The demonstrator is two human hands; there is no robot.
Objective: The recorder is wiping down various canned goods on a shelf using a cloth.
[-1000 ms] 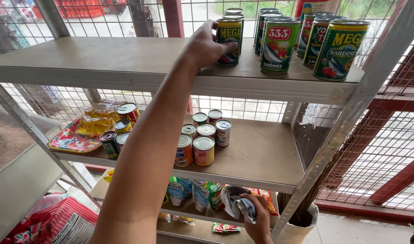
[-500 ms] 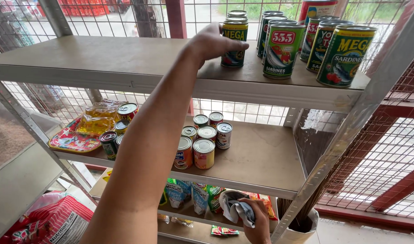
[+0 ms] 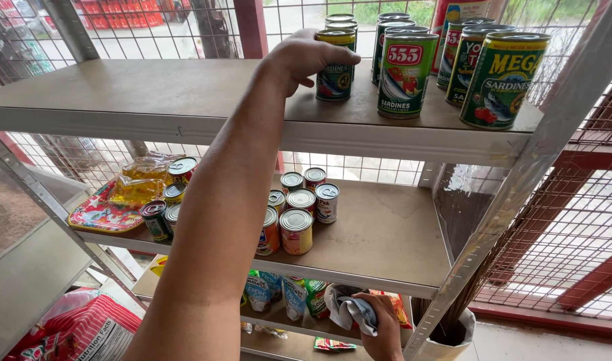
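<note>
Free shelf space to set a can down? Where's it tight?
Top shelf is bare left of the left hand. Middle shelf is bare right of the small cans. Crowded: tall cans top right, tray corner middle left.

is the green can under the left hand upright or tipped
Upright: the green cylindrical tin can stands flat on the grey top shelf, left hand gripping it.

Left arm: bare, stretched up and forward from the lower left of the view, elbow nearly straight, forearm rising steeply.
Left wrist: bent slightly forward at the top of the reach.
Left hand (image 3: 306,57): raised high, back of the hand toward the camera, fingers curled forward and closed in a grasp.
Right hand (image 3: 381,327): low near the bottom edge, back upward, fingers closed in a fist-like grip.
Right arm: out of view.
</note>
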